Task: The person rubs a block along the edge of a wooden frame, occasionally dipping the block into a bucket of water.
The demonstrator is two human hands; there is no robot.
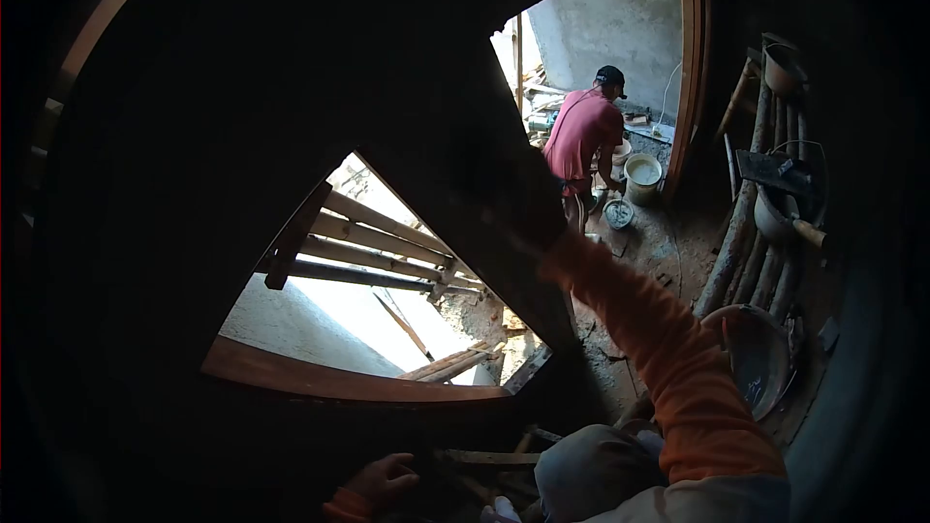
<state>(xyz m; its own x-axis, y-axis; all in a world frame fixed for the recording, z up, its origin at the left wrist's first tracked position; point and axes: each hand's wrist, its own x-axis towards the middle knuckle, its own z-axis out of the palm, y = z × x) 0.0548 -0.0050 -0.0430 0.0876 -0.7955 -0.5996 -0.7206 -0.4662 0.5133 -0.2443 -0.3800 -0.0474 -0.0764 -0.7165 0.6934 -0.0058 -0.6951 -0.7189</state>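
Dimly, right hand: your right hand is raised before the dark wall, between window opening and doorway; shadow hides the fingers, so grip and contact cannot be told.
Left hand: your left hand is low, fingers loosely bent, near some wood pieces; whether it has hold of anything cannot be told.
Large bucket: the pale bucket on the floor holds a pale fill; beside it, the small bucket holds something greyish.
Basin: the wide basin at right has a few small bits inside, not identifiable.
Poles: the row of poles carries a bowl, contents unclear, just beside a dark flat board.
Doorway: a person in a pink shirt bends beside the buckets, within the wooden frame.
Window: bamboo poles cross the opening.
Obstruction: your orange sleeve covers part of the floor.
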